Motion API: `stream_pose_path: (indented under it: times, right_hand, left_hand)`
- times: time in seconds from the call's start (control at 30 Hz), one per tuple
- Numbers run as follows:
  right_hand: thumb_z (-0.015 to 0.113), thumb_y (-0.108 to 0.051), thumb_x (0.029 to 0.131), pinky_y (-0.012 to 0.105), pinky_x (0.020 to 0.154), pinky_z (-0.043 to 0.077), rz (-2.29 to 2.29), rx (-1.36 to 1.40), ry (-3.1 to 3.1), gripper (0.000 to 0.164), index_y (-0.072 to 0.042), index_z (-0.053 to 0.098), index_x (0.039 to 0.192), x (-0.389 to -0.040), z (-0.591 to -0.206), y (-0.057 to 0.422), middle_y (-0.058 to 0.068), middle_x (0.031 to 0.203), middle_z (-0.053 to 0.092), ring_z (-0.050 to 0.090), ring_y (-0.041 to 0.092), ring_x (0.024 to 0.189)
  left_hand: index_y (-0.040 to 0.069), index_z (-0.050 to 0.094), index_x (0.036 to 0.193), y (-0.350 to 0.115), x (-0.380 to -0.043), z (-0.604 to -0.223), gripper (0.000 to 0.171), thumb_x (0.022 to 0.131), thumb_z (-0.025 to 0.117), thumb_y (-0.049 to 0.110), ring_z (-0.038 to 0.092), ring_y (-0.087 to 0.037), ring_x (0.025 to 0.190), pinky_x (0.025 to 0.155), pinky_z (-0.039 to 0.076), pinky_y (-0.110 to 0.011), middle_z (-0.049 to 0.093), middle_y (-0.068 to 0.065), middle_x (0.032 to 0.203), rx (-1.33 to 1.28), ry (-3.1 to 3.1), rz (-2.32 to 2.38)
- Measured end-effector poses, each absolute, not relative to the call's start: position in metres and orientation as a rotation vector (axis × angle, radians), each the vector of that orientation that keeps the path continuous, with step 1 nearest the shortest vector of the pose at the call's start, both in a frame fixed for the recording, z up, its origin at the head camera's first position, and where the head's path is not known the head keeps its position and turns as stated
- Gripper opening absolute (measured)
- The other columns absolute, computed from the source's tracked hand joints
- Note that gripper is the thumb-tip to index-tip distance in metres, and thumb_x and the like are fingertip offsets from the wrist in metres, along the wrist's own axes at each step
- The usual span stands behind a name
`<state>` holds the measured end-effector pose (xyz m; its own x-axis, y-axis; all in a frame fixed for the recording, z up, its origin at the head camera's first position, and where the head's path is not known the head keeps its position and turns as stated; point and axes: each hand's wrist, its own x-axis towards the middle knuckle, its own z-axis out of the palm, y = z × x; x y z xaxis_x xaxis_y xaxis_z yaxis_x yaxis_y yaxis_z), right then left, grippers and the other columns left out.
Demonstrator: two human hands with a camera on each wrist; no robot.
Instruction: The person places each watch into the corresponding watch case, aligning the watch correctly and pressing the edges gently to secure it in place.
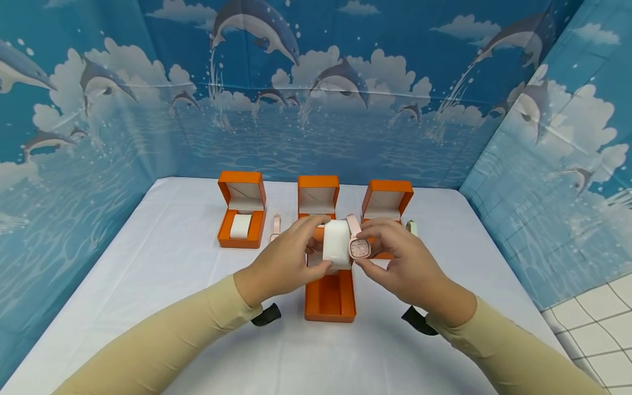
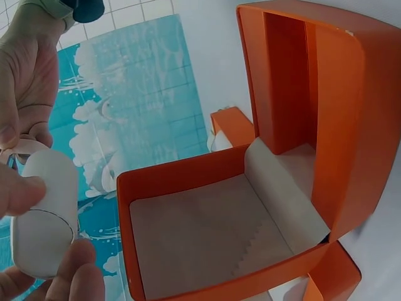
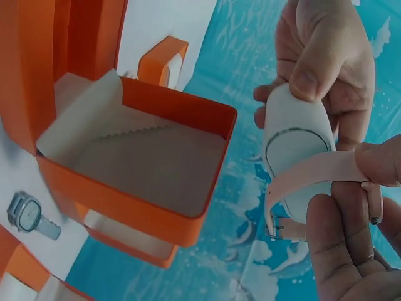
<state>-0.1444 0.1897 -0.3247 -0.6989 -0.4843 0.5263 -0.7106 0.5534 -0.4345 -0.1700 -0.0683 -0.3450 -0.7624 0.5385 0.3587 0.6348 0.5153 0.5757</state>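
My left hand [image 1: 283, 258] holds a white watch pillow [image 1: 337, 245] between thumb and fingers, raised above an open orange watch box [image 1: 329, 317]. The box's bottom part lies bare, and its lid stands up behind, partly hidden by the pillow and hand. With thumb and fingers my right hand [image 1: 407, 263] pinches a watch [image 1: 360, 248] with a pink square face, right beside the pillow. Its pink strap [image 3: 313, 168] curves across the pillow's end in the right wrist view, with the buckle at the strap's far end.
Three more open orange boxes stand along the back: a left box [image 1: 241, 243] with a white pillow, a middle box [image 1: 318, 180] and a right box [image 1: 387, 185]. A pink-strapped watch [image 1: 277, 224] lies between left and middle. Another watch [image 1: 412, 227] is beyond my right hand. Dolphin-print curtains [image 1: 316, 142] enclose the white table.
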Motion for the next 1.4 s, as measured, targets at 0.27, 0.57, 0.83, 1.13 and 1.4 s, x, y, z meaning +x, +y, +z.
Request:
stream_pose_path:
  times: [0.27, 0.57, 0.83, 1.13, 1.4]
  right_hand:
    - [0.085, 0.000, 0.085, 0.024, 0.077, 0.062, 1.027, 0.945, -2.532, 0.046, -0.007, 0.065, 0.126, -0.144, -0.332, 0.184, 0.012, 0.147, 0.060, 0.064, 0.009, 0.087]
    - [0.083, -0.005, 0.090, 0.024, 0.066, 0.059, 1.190, 0.898, -2.643, 0.078, -0.008, 0.045, 0.159, -0.143, -0.331, 0.184, 0.009, 0.122, 0.068, 0.066, 0.007, 0.083]
    - [0.079, 0.003, 0.090, 0.026, 0.081, 0.063, 1.246, 0.933, -2.699, 0.089, -0.011, 0.034, 0.165, -0.145, -0.331, 0.186, 0.010, 0.136, 0.063, 0.069, 0.007, 0.089]
    - [0.080, 0.002, 0.090, 0.025, 0.080, 0.062, 1.227, 0.855, -2.748, 0.090, -0.013, 0.034, 0.166, -0.144, -0.333, 0.183, 0.007, 0.114, 0.067, 0.068, 0.005, 0.085]
    - [0.080, 0.001, 0.091, 0.025, 0.084, 0.062, 1.230, 0.806, -2.755, 0.089, -0.013, 0.033, 0.166, -0.144, -0.336, 0.180, 0.008, 0.121, 0.066, 0.069, 0.007, 0.089]
  left_hand:
    - [0.008, 0.040, 0.157, -0.066, -0.170, -0.346, 0.076, 0.093, 0.081, 0.019, 0.064, -0.009, 0.096, 0.081, 0.061, -0.029, 0.057, -0.005, 0.140, -1.007, -2.611, -1.141]
    - [0.008, 0.042, 0.155, -0.068, -0.170, -0.349, 0.075, 0.092, 0.081, 0.015, 0.068, -0.012, 0.099, 0.087, 0.063, -0.035, 0.057, -0.007, 0.139, -1.000, -2.586, -1.223]
    - [0.007, 0.041, 0.155, -0.069, -0.170, -0.350, 0.076, 0.092, 0.082, 0.015, 0.071, -0.021, 0.098, 0.085, 0.062, -0.034, 0.057, -0.008, 0.139, -0.995, -2.577, -1.286]
    - [0.008, 0.042, 0.154, -0.069, -0.169, -0.351, 0.076, 0.090, 0.082, 0.012, 0.072, -0.008, 0.094, 0.086, 0.064, -0.035, 0.056, -0.006, 0.142, -0.977, -2.558, -1.397]
    - [0.010, 0.041, 0.154, -0.067, -0.170, -0.351, 0.076, 0.091, 0.082, 0.013, 0.073, -0.007, 0.096, 0.087, 0.064, -0.034, 0.055, -0.005, 0.144, -0.962, -2.592, -1.438]
